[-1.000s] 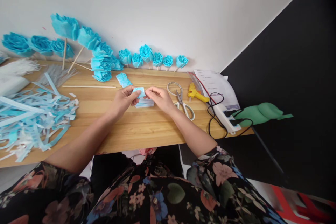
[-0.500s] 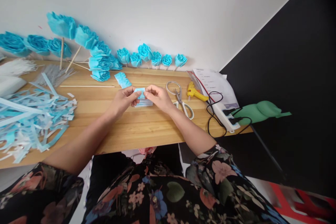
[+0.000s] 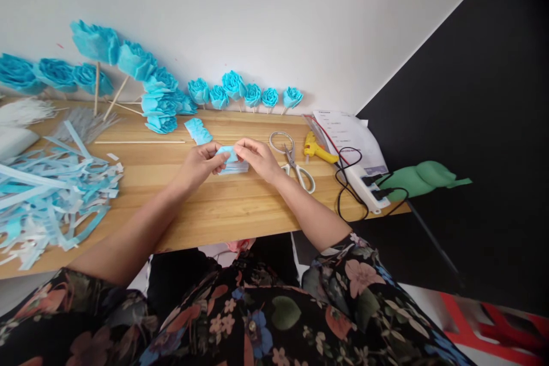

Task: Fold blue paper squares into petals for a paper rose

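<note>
Between my two hands is a small light blue crepe paper piece (image 3: 229, 152), held over a stack of pale blue paper pieces (image 3: 235, 168) on the table. My left hand (image 3: 206, 159) pinches the piece's left side between thumb and fingers. At its right edge, my right hand (image 3: 255, 155) has thumb and forefinger pressed together on it. Just behind my left hand lies a crinkled strip of blue crepe paper (image 3: 198, 131). Scissors (image 3: 299, 170) with white handles rest to the right of my right hand, beside a roll of tape (image 3: 282, 142).
Blue paper flowers (image 3: 234, 86) on sticks line the wall. Paper scraps (image 3: 55, 194) heap at the left, near a thin wooden stick (image 3: 139, 142). A yellow glue gun (image 3: 319, 150), printed sheets (image 3: 351, 134), a power strip (image 3: 366, 189) with black cables and a green object (image 3: 420, 178) occupy the right.
The thumb and fingers of my right hand have shifted slightly at the paper's right edge, and its top edge now looks more curved. The whole view has moved a little.
</note>
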The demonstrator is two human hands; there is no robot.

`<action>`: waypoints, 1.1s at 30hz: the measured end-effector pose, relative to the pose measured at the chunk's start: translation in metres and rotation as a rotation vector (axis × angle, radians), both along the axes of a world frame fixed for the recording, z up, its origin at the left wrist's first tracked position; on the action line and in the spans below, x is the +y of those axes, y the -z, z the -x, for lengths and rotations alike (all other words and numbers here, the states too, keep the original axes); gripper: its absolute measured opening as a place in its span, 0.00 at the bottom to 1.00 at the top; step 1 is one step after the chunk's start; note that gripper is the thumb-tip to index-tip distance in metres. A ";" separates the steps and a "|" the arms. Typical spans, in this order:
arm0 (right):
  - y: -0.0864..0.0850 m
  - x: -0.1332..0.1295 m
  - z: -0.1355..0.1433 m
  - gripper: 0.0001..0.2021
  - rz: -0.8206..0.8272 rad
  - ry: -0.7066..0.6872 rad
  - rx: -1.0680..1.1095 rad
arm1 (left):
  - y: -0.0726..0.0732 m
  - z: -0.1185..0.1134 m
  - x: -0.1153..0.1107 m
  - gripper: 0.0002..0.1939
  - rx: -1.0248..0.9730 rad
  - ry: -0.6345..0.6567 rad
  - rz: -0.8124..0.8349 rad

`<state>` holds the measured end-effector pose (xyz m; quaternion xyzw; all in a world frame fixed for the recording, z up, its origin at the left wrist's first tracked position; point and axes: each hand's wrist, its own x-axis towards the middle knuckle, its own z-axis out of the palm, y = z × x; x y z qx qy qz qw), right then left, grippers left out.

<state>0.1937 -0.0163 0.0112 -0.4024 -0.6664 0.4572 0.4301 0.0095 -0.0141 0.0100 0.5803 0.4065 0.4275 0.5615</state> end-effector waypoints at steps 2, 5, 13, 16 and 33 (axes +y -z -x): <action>0.002 0.000 0.000 0.16 0.002 0.015 -0.013 | 0.001 0.000 0.000 0.14 0.017 0.012 0.004; 0.006 0.001 0.001 0.16 -0.025 0.034 -0.025 | 0.001 0.000 0.000 0.13 0.035 0.013 -0.002; -0.007 0.022 -0.031 0.18 -0.146 0.257 0.058 | 0.004 0.004 0.005 0.09 0.039 -0.062 -0.048; -0.026 0.025 -0.061 0.17 -0.215 0.464 0.036 | 0.004 0.004 0.006 0.09 0.030 -0.089 -0.048; 0.024 -0.011 -0.109 0.08 -0.038 0.750 -0.845 | -0.002 0.000 0.001 0.09 -0.025 -0.109 -0.047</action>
